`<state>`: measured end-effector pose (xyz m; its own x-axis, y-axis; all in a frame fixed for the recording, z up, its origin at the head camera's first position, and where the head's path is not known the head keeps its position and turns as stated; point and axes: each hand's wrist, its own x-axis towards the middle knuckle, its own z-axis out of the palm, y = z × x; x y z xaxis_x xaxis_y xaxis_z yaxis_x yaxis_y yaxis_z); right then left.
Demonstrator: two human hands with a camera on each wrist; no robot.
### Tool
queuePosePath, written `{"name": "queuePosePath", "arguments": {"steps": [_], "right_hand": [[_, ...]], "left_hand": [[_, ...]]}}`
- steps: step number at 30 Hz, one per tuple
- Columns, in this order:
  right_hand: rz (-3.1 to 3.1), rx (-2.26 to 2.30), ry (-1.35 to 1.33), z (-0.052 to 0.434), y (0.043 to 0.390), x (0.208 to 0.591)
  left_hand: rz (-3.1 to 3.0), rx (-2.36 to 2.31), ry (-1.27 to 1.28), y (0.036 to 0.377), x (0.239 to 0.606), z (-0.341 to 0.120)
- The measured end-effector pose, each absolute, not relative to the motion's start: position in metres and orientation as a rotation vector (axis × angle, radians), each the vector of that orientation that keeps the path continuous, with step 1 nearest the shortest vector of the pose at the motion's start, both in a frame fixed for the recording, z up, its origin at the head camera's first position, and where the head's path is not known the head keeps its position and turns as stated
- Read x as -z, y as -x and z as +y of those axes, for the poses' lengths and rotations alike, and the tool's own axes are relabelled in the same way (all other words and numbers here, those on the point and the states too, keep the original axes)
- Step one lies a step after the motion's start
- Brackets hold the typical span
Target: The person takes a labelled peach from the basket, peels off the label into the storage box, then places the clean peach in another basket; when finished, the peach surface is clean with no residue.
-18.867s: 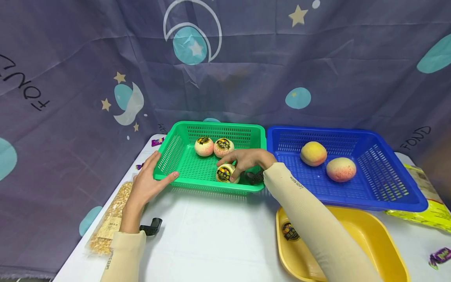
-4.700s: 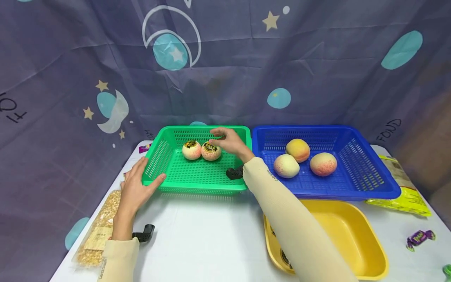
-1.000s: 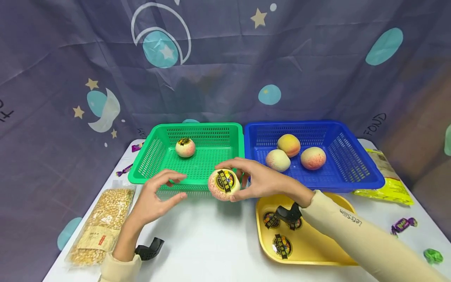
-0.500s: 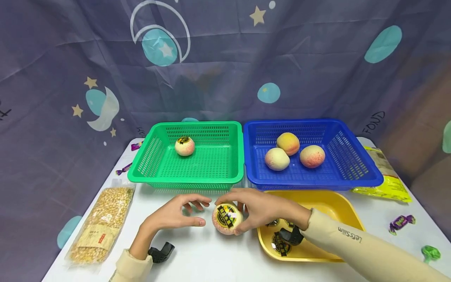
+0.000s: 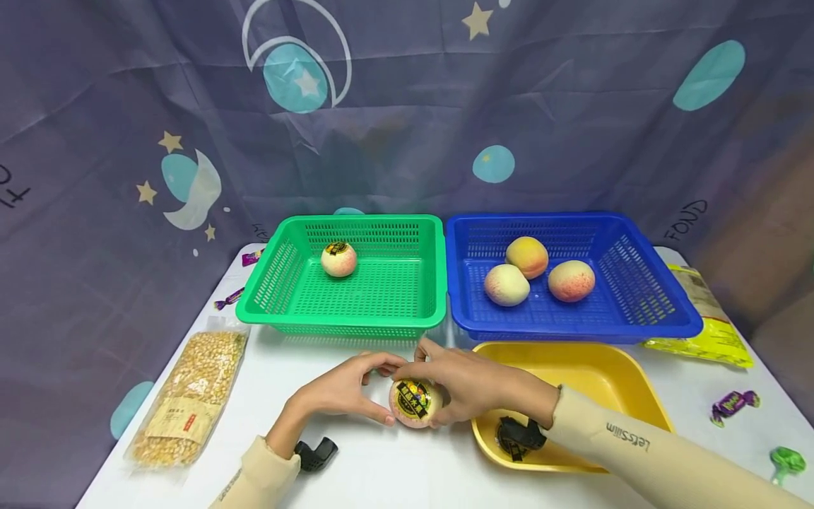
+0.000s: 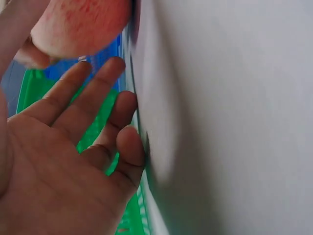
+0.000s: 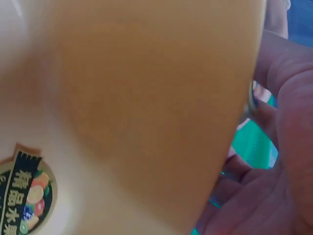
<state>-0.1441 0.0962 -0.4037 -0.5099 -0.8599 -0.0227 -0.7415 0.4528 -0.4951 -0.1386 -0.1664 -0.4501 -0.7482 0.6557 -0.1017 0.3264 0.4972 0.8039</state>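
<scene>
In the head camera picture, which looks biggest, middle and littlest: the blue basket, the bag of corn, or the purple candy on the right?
1. Blue plastic basket: biggest.
2. Clear bag of yellow corn kernels: middle, though it lies nearer the camera.
3. Purple wrapped candy: littlest.

"letssiim" on sleeve (image 5: 626, 436); "FOND" on curtain (image 5: 687, 219); "精品水" on sticker (image 7: 29, 196).
</scene>
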Motion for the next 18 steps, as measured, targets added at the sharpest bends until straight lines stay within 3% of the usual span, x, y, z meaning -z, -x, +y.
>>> {"name": "queuePosePath", "arguments": {"steps": [18], "right_hand": [[2.421, 0.963, 1.446, 0.102, 0.147, 0.398]], "left_hand": [[2.335, -1.132, -0.912, 0.146, 0.450, -0.143]]}}
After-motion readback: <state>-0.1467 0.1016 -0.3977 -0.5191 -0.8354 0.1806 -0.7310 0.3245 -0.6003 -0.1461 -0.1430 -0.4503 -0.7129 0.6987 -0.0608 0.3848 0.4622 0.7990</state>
